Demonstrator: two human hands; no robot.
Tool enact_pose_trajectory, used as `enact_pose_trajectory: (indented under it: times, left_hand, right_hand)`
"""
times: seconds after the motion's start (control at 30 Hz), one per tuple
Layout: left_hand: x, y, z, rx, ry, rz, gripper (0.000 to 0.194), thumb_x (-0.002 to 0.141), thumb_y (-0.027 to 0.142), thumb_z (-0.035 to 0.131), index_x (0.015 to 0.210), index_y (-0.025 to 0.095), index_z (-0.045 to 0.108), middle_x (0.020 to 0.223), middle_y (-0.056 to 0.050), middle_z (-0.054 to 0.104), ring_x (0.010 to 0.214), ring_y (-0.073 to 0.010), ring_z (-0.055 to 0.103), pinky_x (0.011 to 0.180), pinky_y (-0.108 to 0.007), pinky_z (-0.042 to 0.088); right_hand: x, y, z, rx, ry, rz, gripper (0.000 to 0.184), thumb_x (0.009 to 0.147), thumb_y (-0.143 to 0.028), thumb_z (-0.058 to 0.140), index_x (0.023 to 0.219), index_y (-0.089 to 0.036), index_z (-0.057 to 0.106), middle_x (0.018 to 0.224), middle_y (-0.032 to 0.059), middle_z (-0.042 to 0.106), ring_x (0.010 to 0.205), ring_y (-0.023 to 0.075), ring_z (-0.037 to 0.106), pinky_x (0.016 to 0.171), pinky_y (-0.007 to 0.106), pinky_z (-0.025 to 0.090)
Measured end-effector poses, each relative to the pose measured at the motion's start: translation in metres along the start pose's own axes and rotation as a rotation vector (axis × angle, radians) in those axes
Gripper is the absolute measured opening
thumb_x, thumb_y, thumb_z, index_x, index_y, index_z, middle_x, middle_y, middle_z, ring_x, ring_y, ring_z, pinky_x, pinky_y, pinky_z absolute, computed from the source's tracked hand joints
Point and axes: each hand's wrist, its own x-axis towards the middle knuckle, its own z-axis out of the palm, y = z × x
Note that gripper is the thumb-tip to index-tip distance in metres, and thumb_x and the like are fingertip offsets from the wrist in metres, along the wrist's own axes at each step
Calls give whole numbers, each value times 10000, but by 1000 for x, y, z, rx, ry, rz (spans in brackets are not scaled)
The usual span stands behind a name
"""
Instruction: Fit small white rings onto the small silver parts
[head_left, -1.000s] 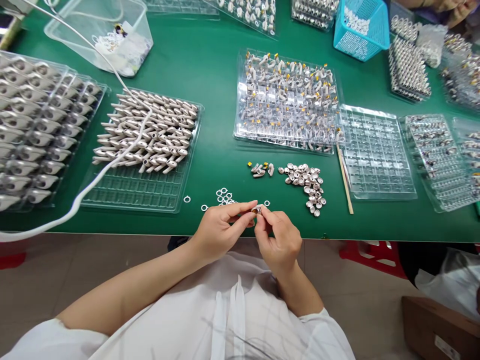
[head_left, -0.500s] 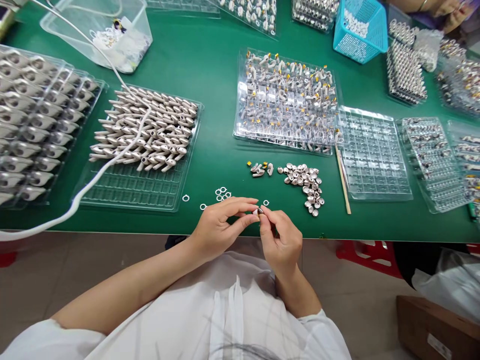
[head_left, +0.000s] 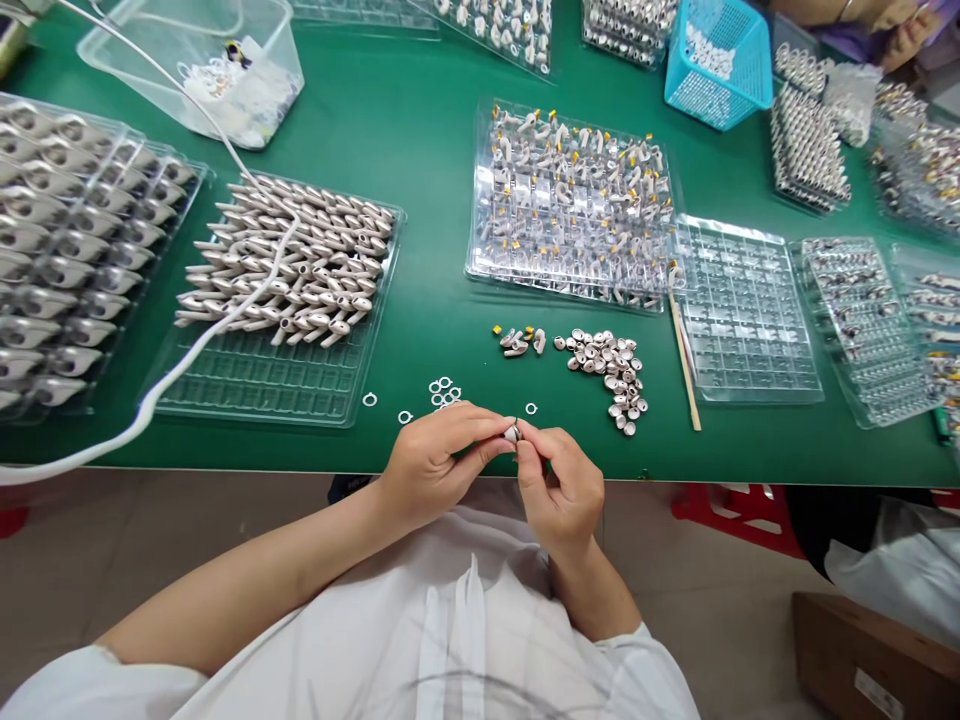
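Between the fingertips of both hands is a small earbud shell part point(head_left: 512, 433), pale with a dark edge and mostly covered by the fingers. My left hand point(head_left: 442, 455) pinches it from the left with thumb and forefinger. From the right, my right hand point(head_left: 559, 485) pinches it too, fingers curled. Just beyond the left hand lie small white rings point(head_left: 442, 388), with a single ring point(head_left: 531, 408) past the fingertips. Farther on are a pile of cup-shaped beige caps point(head_left: 611, 370) and a few stem pieces point(head_left: 517, 340) with orange tabs.
A clear tray of parts with orange tabs point(head_left: 574, 270) stands ahead; an unfilled clear tray point(head_left: 750, 310) and a wooden stick point(head_left: 686, 370) are right of it. Left are trays of beige shells point(head_left: 300, 260) under a white cable point(head_left: 217, 335). A blue basket point(head_left: 720, 90) and another person's hand point(head_left: 907, 40) are far right.
The small part has been turned between my fingertips, its pale side now showing more. Both hands stay nearly in place, and the view has shifted slightly.
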Motion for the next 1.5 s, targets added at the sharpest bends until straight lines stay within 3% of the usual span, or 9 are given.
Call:
enact_pose_trajectory:
  times: [0.1,0.23,0.43,0.57,0.77,0.9,1.17,1.5]
  left_hand:
    - [-1,0,0,17,13,66,153,878,153,635,997,195,719,909,-70,777,786,-161,716,749,-286,585]
    - [-2,0,-4,56,-4,179,251,876,92,606,1091,203,671,936,-77,764,816,-160,707,751,-292,584]
    - [-5,1,-11,133,-129,257,322,888,63,548,1177,187,618,953,-107,743,831,-172,686,731,-293,566]
    - [-6,0,-12,153,-136,297,324,895,70,532,1191,173,612,930,-113,738,803,-173,680,716,-288,556]
    - [-4,-2,-14,171,-154,302,299,908,82,518,1169,182,624,933,-112,734,787,-165,669,705,-283,554]
    - [-5,-3,-13,150,-103,312,256,893,68,561,1125,147,638,919,-105,744,801,-160,686,721,-272,567]
    - [-3,1,-16,163,-110,348,175,898,66,568,1039,121,655,903,-113,738,783,-151,667,697,-258,560]
    - [-5,-1,-18,260,-91,410,194,919,76,516,1046,112,658,897,-119,722,808,-160,644,689,-251,559]
  right_hand:
    - [-2,2,-1,99,-8,55,223,896,-145,567,1063,-204,703,839,50,726,682,140,654,587,268,556]
    - [-3,9,-4,286,-56,242,149,870,-232,644,982,-210,740,771,33,668,605,121,602,490,238,510]
    - [1,17,-10,624,-218,448,156,850,-321,677,932,-190,692,835,25,640,542,89,593,427,201,492]
    - [4,19,-15,718,-324,527,179,837,-335,696,934,-187,670,804,17,645,548,98,613,426,193,498]
    - [5,17,-14,739,-306,514,164,828,-298,711,956,-198,692,820,8,631,569,96,626,456,196,537]
    - [3,17,-12,771,-290,553,137,819,-273,724,935,-201,716,833,16,645,565,97,626,458,201,537]
    - [-3,22,-10,899,-303,604,126,842,-271,705,953,-228,745,821,17,642,553,95,615,457,207,508]
    - [-4,25,-6,906,-292,591,126,826,-272,723,942,-225,729,819,8,635,556,85,590,461,197,478]
